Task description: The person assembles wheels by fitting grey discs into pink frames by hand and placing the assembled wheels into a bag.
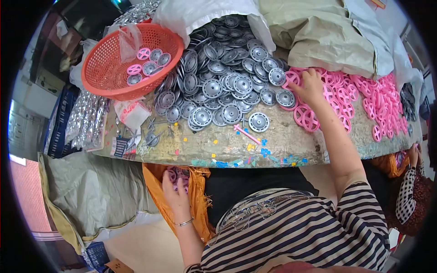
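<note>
My right hand (310, 87) reaches over the table to the left side of a heap of pink spoked wheels (334, 93). Its thumb and fingers close on the rim of one pink wheel (291, 79), beside the grey discs. Lower down, my left hand (175, 193), with a bracelet on the wrist, is at the mouth of an orange sack (152, 182). Its fingers are apart, next to pink pieces (181, 175) inside the sack. A big pile of grey slotted discs (223, 86) lies across the middle of the table.
A red perforated basket (102, 84) holding several pink and grey wheels stands at the left. Large sacks (327, 36) line the back. A pink stick (247, 134) and coloured scraps lie near the table's front edge. Another person's hand (414, 154) is at far right.
</note>
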{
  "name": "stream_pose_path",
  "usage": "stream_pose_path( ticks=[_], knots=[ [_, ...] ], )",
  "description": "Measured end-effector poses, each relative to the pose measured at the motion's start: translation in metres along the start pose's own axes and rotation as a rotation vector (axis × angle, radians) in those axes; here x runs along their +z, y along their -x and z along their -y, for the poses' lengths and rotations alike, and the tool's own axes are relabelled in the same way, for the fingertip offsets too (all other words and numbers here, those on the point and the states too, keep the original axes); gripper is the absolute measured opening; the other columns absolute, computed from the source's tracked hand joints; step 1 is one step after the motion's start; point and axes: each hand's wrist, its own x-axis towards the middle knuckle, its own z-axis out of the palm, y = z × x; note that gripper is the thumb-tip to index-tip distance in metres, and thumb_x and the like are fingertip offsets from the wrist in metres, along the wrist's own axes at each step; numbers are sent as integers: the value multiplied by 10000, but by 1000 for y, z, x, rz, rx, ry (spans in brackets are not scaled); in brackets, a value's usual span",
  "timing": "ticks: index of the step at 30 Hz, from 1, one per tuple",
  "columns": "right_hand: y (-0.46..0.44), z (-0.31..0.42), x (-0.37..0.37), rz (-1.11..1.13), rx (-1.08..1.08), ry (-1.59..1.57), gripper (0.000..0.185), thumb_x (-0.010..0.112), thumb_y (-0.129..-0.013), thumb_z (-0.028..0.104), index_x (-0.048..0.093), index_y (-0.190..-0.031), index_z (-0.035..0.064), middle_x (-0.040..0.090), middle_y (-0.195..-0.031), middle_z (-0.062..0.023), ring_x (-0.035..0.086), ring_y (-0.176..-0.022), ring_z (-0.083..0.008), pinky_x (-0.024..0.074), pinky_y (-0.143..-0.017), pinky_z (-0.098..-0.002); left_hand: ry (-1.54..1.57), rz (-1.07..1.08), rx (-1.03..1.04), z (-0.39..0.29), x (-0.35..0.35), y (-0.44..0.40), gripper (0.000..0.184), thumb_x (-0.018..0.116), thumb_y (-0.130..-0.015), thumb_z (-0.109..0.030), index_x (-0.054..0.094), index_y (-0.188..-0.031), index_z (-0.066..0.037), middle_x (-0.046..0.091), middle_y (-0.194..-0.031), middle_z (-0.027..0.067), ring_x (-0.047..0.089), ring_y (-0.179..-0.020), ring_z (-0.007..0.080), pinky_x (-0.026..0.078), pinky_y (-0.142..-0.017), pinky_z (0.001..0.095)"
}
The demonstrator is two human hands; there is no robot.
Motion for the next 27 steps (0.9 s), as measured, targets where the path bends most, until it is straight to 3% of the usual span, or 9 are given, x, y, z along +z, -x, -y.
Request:
stream_pose_path(
  ticks=[7, 9, 12, 14, 15, 20, 21, 24, 27],
  knots=[
    [3, 36, -19, 103, 115, -725, 260, 616, -862, 212, 562, -1001, -1, 625, -864, -185, 624, -778, -274, 474, -668, -356, 498, 142, -127, -51, 16, 4, 323, 561, -900, -41, 528, -1210, 45, 620, -1119, 166, 628, -963, 210, 495, -866, 318],
    [24, 91, -66, 297, 96, -757, 243, 610, -855, 207, 552, -992, 14, 627, -816, -171, 628, -738, -274, 478, -658, -370, 709, 299, -208, -94, 19, 1, 402, 551, -904, -38, 458, -1287, 37, 573, -1194, 184, 589, -1053, 227, 469, -918, 326],
    [77, 147, -84, 451, -185, -716, 222, 575, -871, 217, 555, -1011, 46, 640, -872, -209, 617, -804, -410, 493, -671, -462, 1073, 485, -99, -134, 47, 1, 572, 520, -918, -32, 258, -1425, 12, 437, -1345, 203, 478, -1215, 250, 405, -1006, 339],
    [109, 170, -70, 563, -368, -844, 225, 583, -874, 214, 571, -1023, 45, 635, -943, -223, 618, -871, -388, 506, -720, -437, 1049, 586, -18, -144, 59, 1, 521, 416, -991, -133, 188, -1441, -2, 323, -1431, 177, 404, -1280, 246, 381, -1031, 362],
    [120, 184, -61, 228, -524, -961, 274, 587, -875, 203, 573, -1089, 32, 631, -1008, -216, 622, -935, -357, 511, -782, -399, 1027, 492, -148, -143, 69, 0, 468, 409, -999, -179, 266, -1408, -2, 385, -1388, 167, 433, -1257, 249, 390, -1027, 366],
    [92, 163, -73, 873, -165, -1181, 263, 605, -887, 147, 622, -1122, 30, 647, -1101, -102, 632, -972, -190, 490, -853, -305, 1357, 493, -506, -131, 52, -5, 362, 362, -1014, -230, 375, -1312, -25, 522, -1221, 124, 564, -1095, 210, 513, -875, 348],
    [72, 160, -66, 795, -99, -1103, 269, 594, -872, 180, 609, -1099, 36, 643, -1030, -152, 617, -972, -287, 475, -856, -364, 1324, 489, -505, -131, 50, -6, 364, 365, -1013, -231, 376, -1313, -25, 526, -1213, 126, 576, -1073, 215, 521, -867, 359],
    [16, 139, 1, 40, -419, -672, 415, 657, -809, 200, 554, -1167, 18, 584, -1110, -199, 502, -1050, -387, 408, -912, -432, 1252, 492, -537, -134, 53, -4, 358, 394, -1004, -214, 402, -1296, -7, 544, -1185, 124, 597, -1030, 210, 537, -852, 357],
    [-3, 134, 29, 25, -266, -461, 467, 692, -779, 197, 523, -1175, 16, 567, -1144, -202, 504, -1059, -373, 414, -901, -413, 1244, 534, -516, -129, 57, 2, 348, 429, -993, -193, 425, -1279, 5, 548, -1182, 119, 591, -1045, 201, 540, -851, 340]
  ],
)
